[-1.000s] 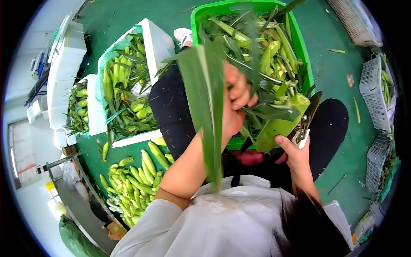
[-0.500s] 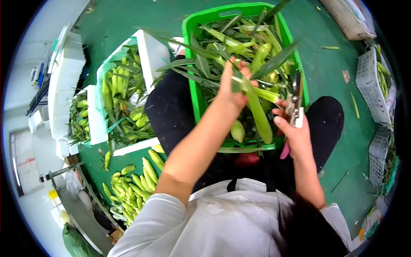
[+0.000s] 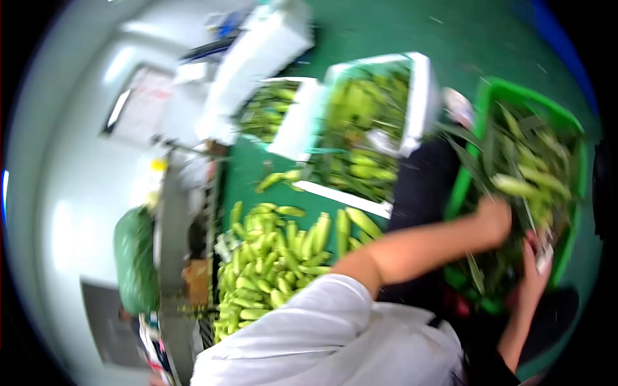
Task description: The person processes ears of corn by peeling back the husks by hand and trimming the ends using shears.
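The green basket (image 3: 465, 186) at the right holds husk leaves (image 3: 489, 151) and corn pieces. Over its left part is my left hand (image 3: 494, 219), blurred; its fingers and anything in them cannot be made out. My right hand (image 3: 535, 260), at the basket's lower right, is closed on the pruning shears (image 3: 544, 251), whose white handle shows. A pale green ear of corn (image 3: 515, 186) lies just above my left hand among the leaves. To the left, a large pile of green corn ears (image 3: 270, 270) lies on the floor.
A white foam box (image 3: 420, 109) of corn stands beyond my left leg, with a smaller one (image 3: 299, 122) beside it. Further left are a metal-framed table (image 3: 170, 257) and a green sack (image 3: 136, 260). Part of a person (image 3: 138, 321) shows at the lower left.
The view has swung left, so the basket now appears further right. The ear that was between my hands is no longer seen there. The shears remain in my right hand.
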The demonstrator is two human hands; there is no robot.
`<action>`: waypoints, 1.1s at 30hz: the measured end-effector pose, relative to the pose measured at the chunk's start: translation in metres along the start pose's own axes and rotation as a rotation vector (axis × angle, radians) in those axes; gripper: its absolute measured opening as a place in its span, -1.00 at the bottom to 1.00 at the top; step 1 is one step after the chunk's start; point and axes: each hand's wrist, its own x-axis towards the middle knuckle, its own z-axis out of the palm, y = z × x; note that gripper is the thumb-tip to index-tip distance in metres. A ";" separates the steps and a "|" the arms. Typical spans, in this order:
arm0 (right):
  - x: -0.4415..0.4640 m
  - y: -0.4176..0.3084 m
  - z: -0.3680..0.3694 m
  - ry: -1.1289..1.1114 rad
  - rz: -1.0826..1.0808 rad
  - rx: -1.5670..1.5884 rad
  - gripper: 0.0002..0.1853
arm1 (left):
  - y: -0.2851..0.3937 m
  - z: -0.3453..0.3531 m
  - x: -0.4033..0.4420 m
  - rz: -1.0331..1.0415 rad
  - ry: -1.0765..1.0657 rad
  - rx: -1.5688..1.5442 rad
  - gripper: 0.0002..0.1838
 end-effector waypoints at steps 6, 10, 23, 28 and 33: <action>0.074 0.031 0.033 0.010 -0.539 -0.934 -0.37 | 0.004 0.126 0.008 0.136 -0.791 0.053 -0.43; 0.196 0.056 0.059 -0.057 -0.491 -0.874 -0.38 | -0.015 0.111 0.008 0.239 -0.878 -0.023 -0.23; 0.103 0.233 -0.002 -0.445 0.228 -0.901 -0.26 | -0.117 -0.035 -0.185 0.492 -0.521 -2.280 -0.03; 0.118 0.158 0.016 -0.783 0.065 -1.426 -0.49 | -0.079 -0.026 -0.149 0.017 0.005 -2.357 -0.38; 0.106 0.008 -0.012 -0.597 -0.147 -0.977 -0.43 | -0.061 -0.046 -0.136 -0.083 0.497 -1.600 -0.38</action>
